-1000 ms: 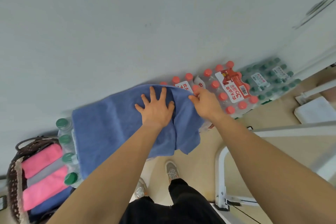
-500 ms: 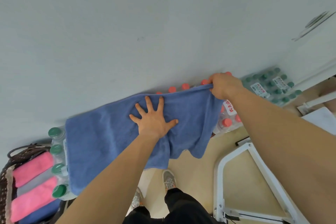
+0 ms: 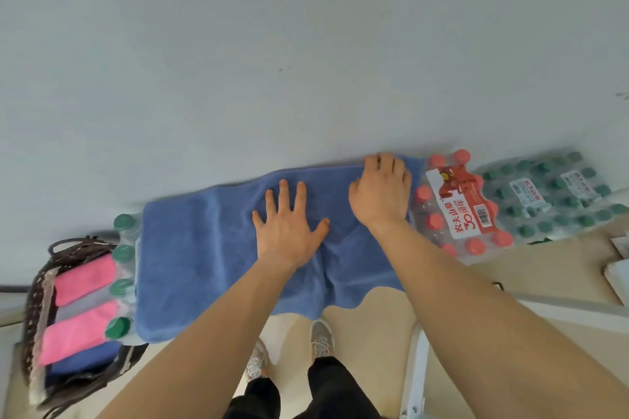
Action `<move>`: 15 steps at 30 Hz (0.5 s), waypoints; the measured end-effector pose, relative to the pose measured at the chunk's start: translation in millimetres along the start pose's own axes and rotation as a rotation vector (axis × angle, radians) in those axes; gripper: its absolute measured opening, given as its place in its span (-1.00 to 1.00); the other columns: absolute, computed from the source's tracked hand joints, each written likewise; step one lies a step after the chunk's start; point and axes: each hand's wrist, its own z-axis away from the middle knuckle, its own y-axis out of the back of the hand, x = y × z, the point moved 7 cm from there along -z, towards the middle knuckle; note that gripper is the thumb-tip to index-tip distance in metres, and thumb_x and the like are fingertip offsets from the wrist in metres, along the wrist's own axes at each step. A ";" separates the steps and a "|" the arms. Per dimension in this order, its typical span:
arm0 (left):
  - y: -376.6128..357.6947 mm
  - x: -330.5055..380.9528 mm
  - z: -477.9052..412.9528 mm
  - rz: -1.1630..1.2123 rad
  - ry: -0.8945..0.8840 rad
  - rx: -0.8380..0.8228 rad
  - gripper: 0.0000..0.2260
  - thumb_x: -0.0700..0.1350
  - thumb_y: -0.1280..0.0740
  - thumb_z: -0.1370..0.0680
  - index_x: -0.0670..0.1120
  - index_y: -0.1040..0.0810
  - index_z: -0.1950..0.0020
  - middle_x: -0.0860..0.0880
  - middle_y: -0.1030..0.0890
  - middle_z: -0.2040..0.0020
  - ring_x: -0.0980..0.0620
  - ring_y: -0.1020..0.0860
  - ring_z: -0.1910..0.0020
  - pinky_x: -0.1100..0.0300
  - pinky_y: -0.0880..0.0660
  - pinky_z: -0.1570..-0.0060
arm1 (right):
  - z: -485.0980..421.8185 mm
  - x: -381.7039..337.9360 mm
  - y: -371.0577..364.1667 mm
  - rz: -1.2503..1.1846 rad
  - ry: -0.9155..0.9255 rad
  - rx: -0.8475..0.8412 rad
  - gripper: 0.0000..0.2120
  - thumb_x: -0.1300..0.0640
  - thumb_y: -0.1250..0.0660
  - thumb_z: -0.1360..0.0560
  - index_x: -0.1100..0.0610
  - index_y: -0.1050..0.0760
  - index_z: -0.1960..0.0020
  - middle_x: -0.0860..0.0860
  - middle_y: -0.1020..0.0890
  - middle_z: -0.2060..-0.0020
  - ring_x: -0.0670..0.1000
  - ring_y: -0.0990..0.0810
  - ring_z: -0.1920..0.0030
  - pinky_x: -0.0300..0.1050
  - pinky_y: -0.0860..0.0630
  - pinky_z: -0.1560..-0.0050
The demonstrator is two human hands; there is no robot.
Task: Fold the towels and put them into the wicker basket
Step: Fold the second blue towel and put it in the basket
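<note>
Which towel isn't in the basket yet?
The large blue towel, spread across the bottle packs under the left hand and right hand. Two pink towels and a second blue towel lie folded in the wicker basket.

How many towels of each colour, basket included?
Blue: 2, the spread blue towel and the folded blue towel in the basket.
Pink: 2, upper pink towel and lower pink towel.
Grey: 1, grey towel between them.
Total: 5.
</note>
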 end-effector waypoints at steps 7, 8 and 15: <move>41.4 -118.4 31.4 -0.046 0.146 0.196 -0.39 0.14 -0.15 -0.62 -0.08 -0.09 -0.59 -0.13 -0.11 -0.60 -0.16 -0.11 -0.56 -0.12 -0.18 -0.47 | 84.6 -133.2 -38.0 -0.143 0.303 -0.090 -0.59 0.05 -0.31 -0.48 0.15 -0.48 -0.30 0.09 -0.54 -0.25 0.13 -0.49 -0.24 0.06 -0.38 -0.30; 46.2 -143.0 36.8 -0.039 0.197 0.206 -0.42 0.11 -0.17 -0.62 -0.09 -0.14 -0.57 -0.14 -0.15 -0.58 -0.18 -0.15 -0.54 -0.12 -0.20 -0.45 | 95.5 -149.1 -40.8 -0.150 0.331 -0.092 -0.60 0.05 -0.32 -0.47 0.14 -0.49 -0.28 0.09 -0.55 -0.23 0.14 -0.50 -0.22 0.07 -0.40 -0.29; 69.1 -255.3 54.7 0.015 0.324 0.202 -0.63 -0.06 -0.28 -0.55 -0.15 -0.42 -0.33 -0.19 -0.45 -0.27 -0.27 -0.43 -0.19 -0.13 -0.47 -0.05 | 165.5 -250.3 -52.9 -0.178 0.516 -0.138 -0.83 0.06 -0.37 -0.43 0.03 -0.53 -0.01 0.01 -0.53 0.02 0.09 -0.52 0.05 0.00 -0.45 0.03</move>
